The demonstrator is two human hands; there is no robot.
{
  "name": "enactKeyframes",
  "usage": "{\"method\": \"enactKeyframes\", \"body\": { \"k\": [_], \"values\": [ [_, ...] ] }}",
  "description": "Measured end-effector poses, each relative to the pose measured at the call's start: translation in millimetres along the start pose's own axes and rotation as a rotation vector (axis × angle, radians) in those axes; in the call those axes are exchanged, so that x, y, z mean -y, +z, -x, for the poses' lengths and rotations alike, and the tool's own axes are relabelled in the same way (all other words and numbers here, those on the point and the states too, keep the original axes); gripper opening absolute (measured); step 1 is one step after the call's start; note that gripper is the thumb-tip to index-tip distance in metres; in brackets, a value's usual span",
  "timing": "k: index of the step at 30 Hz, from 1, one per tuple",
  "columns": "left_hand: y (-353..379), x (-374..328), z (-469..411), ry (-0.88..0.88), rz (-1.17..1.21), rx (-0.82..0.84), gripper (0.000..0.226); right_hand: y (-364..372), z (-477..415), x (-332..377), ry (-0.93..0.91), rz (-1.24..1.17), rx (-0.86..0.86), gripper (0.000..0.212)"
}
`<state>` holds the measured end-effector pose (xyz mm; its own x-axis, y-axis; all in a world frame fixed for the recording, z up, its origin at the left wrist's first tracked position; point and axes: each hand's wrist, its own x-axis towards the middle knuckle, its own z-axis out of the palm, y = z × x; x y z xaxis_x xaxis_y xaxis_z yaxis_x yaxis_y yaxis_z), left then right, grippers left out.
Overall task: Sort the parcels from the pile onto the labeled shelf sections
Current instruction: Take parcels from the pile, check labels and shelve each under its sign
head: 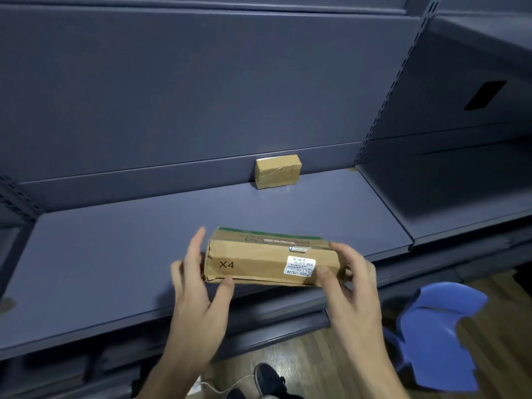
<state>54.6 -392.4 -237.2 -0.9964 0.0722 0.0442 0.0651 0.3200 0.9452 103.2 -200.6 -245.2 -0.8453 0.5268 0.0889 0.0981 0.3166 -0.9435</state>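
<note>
The box (259, 263) is a long, narrow brown carton, lying lengthwise over the front part of the shelf (115, 254); I cannot tell whether it rests on the shelf or hangs just above it. "X4" is printed in black at the left of its near face. A white label (299, 265) with small print sits toward the right. Its top carries a green strip along the far edge, and the cardboard looks creased.

The left hand (198, 298) holds the left end, thumb at the lower front edge, fingers up along the end. The right hand (354, 289) grips the right end, thumb pressed on the near face beside the label, fingers curled round the end.

A small box (277, 171), taped, stands against the shelf's back wall, well apart. A blue stool (437, 335) stands on the floor at the right.
</note>
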Motion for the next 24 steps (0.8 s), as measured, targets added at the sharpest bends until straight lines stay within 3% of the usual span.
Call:
{"method": "enactKeyframes", "body": {
  "k": [3, 6, 10, 17, 24],
  "values": [
    [-1.0, 2.2, -2.8, 0.008, 0.018, -0.036, 0.032, -2.4, -4.3, 2.2, 0.001, -0.033, -0.056, 0.028],
    [-1.5, 5.4, -6.1, 0.039, 0.001, -0.083, 0.023, -2.8, -10.0, 2.3, -0.003, -0.038, -0.065, 0.016],
    [0.6, 7.8, -9.4, 0.042, -0.015, -0.103, 0.008, 3.1, -15.2, 0.2, -0.051, -0.067, -0.028, 0.018],
    [-3.7, 14.0, 10.5, 0.01, 0.004, -0.159, 0.041, 23.2, -23.0, -0.4, -0.122, -0.174, 0.239, 0.04],
    [-38.3, 27.8, 57.8, -0.054, -0.026, -0.476, 0.059, 78.0, -20.3, 3.6, -0.171, -0.152, 0.557, 0.04]
  ]
}}
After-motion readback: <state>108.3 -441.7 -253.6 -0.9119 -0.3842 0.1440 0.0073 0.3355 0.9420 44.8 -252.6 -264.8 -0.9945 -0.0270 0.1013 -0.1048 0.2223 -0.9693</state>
